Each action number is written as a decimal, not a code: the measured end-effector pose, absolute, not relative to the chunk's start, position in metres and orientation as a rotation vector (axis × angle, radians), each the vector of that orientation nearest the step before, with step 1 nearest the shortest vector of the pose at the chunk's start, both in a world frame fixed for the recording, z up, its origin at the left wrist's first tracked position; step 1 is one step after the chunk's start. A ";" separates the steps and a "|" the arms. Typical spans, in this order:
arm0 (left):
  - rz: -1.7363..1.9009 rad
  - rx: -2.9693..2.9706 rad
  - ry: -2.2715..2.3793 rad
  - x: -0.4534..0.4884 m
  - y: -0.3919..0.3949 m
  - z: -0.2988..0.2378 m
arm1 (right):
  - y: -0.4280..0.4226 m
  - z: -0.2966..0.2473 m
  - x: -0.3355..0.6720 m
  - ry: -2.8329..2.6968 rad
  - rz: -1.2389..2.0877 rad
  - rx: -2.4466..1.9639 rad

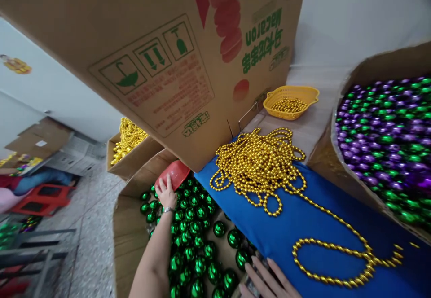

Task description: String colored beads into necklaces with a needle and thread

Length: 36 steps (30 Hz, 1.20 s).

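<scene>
My left hand (166, 193), with a watch on its wrist, grips a red plastic bowl (178, 172) that is tilted inside a large cardboard box (129, 226). Shiny green balls (188, 219) lie in that box below the bowl. What the bowl holds is hidden. Down at the bottom edge, my right hand (266, 280) has its fingers spread beside the edge of the blue cloth (269, 230), partly cut off by the frame. A heap of gold bead strings (259, 165) rests on the cloth, one strand trailing toward the lower right.
An upside-down printed carton (161, 64) towers behind the heap. A yellow basket (291, 105) holds loose gold beads. To the right, a box (323, 150) is full of purple and green beads. Gold strands (129, 136) fill another box at left, and a red stool (43, 199) stands beyond.
</scene>
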<state>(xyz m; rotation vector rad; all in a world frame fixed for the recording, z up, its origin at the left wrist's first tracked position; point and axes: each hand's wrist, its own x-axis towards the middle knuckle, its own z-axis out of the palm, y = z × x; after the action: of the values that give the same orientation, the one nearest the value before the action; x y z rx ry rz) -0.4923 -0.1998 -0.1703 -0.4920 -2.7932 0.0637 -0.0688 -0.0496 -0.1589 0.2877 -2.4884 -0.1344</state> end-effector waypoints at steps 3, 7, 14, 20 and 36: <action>0.067 -0.563 -2.776 -0.465 -0.213 -0.172 | -0.056 -0.164 -0.065 -2.517 -0.030 0.269; -0.003 -0.586 -2.795 -0.425 -0.225 -0.171 | -0.063 -0.170 -0.060 -2.566 0.106 0.244; -0.056 -0.612 -2.870 -0.374 -0.233 -0.144 | -0.071 -0.174 -0.055 -2.670 0.199 0.242; -0.006 -0.791 -2.951 -0.355 -0.230 -0.120 | -0.072 -0.174 -0.051 -2.710 0.211 0.275; -0.134 -0.879 -3.194 -0.456 -0.223 -0.064 | -0.078 -0.171 -0.028 -2.698 0.173 0.112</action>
<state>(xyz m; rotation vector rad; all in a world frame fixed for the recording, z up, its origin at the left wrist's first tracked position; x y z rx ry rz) -0.4565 -0.2227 -0.0645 -0.8788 -3.1942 -0.1337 -0.0279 -0.0780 -0.1709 0.1123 -2.6977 0.1728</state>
